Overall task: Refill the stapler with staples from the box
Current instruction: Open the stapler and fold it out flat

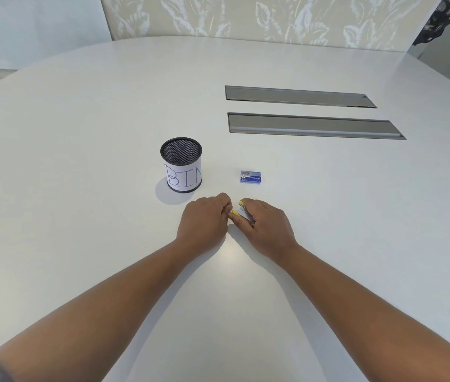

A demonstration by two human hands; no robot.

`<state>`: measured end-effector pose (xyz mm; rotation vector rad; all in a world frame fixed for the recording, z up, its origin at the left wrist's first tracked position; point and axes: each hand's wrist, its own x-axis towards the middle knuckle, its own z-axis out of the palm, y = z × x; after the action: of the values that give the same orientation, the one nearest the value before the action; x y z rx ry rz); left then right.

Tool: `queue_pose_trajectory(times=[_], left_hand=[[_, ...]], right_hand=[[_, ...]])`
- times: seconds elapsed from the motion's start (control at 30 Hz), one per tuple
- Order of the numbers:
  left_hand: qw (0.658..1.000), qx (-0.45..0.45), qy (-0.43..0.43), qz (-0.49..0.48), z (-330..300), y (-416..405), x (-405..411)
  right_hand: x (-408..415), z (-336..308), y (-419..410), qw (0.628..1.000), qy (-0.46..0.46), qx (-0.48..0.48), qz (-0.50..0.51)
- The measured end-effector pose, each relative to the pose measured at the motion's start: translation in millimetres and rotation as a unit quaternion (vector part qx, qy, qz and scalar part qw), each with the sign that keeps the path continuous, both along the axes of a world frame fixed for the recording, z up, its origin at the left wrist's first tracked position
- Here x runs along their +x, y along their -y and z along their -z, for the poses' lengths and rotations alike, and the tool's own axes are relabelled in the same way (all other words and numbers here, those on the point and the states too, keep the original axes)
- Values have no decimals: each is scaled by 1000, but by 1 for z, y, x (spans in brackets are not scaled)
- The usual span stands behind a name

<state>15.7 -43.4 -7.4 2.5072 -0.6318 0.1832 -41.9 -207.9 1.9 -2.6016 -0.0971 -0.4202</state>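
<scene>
Fingers of the right hand wrap the stapler.

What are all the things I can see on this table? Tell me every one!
Table: one, white, fills the view.
Mesh cup: one, black with a white paper label reading BIN, upright, left of centre.
Staple box: one, blue, lying flat to the right of the cup.
Cable hatches: two, grey, set in the tabletop, far right.
Stapler: one, small, pale, mostly hidden in the right hand.
Left hand: one, fingertips at the stapler.
Right hand: one, yellow nails, wrapped around the stapler.
</scene>
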Motion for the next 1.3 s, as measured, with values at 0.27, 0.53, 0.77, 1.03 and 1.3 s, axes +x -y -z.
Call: queue_pose_trajectory(times=[0.27, 0.53, 0.77, 1.03, 1.3], left_hand=[[1000, -2, -4, 0, -1, 0, -1], [1000, -1, 1, 1, -2, -1, -2], [1000, -3, -3, 1, -4, 0, -3], [994, -61, -71, 54, -9, -8, -4], [971, -149, -162, 96, -13, -13, -8]], right_hand=[[0, -3, -1, 1000, -6, 20, -2], [2, -2, -1, 1000, -3, 19, 6], [4, -1, 0, 1000, -10, 27, 14], [0, 1, 0, 996, -42, 81, 15], [-2, 2, 0, 996, -30, 77, 35]])
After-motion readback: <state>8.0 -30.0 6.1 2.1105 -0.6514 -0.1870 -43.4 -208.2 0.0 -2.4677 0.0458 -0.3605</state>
